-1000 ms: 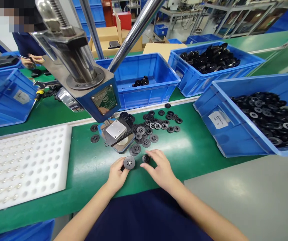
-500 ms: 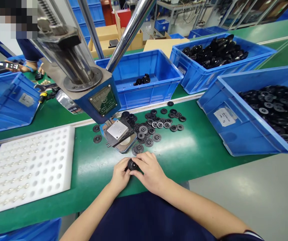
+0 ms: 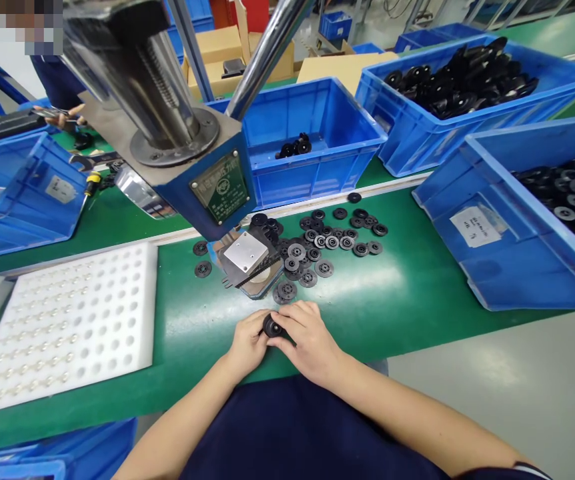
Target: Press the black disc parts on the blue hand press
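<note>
Both my hands meet near the front edge of the green bench. My left hand (image 3: 248, 343) and my right hand (image 3: 306, 335) pinch the same small black round part (image 3: 270, 326) between their fingertips, just above the mat. Right behind them lies a pile of black discs (image 3: 317, 243), some with silvery centres. The blue hand press (image 3: 182, 147) stands over its metal base plate (image 3: 245, 255), a short way beyond my fingers.
A white foam tray (image 3: 67, 320) with rows of holes lies at the left. Blue bins stand around: one nearly bare (image 3: 317, 143) behind the press, two full of black parts (image 3: 467, 100) (image 3: 517, 227) at the right, one (image 3: 17, 193) at the left. Another person's hands (image 3: 60, 117) work far left.
A second ago my hands were apart, the left holding a disc and the right over a small black piece. They have come together and now hold one black part between them.
</note>
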`<state>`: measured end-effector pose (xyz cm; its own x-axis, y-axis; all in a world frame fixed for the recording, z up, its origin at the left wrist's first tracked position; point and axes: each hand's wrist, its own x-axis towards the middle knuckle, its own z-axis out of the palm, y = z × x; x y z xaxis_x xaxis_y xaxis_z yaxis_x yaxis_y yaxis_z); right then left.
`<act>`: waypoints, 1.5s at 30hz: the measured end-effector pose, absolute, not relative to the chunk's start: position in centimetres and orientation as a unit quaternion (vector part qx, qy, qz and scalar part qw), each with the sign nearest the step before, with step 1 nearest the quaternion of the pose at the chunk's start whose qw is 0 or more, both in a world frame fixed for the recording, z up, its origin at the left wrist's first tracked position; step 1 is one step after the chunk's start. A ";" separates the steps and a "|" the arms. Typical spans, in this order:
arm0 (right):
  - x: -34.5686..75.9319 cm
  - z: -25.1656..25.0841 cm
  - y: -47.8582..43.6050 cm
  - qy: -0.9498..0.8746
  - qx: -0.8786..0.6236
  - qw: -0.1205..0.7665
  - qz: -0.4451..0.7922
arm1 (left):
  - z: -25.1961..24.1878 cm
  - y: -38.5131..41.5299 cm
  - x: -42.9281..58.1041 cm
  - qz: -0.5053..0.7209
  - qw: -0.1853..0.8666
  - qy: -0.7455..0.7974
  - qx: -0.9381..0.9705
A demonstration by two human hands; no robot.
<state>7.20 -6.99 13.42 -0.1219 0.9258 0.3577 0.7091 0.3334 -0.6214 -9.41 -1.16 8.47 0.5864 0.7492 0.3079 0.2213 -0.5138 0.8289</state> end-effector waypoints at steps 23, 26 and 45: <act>8.7 12.3 -6.1 -0.665 -0.598 0.411 0.181 | 10.3 -1.5 -8.6 0.273 0.447 0.427 0.737; 9.9 11.8 -6.3 -0.632 -0.585 0.453 0.230 | 12.0 -1.9 -8.8 0.249 0.493 0.430 0.714; 12.7 9.5 -6.7 -0.629 -0.595 0.493 0.084 | 27.0 6.7 -9.0 0.440 0.313 0.475 0.695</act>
<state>12.69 -6.71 9.50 0.1941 0.8318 0.5200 0.6661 0.2774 -0.6924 -9.00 6.66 26.99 0.1615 0.9354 0.3145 0.3833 -0.3531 0.8535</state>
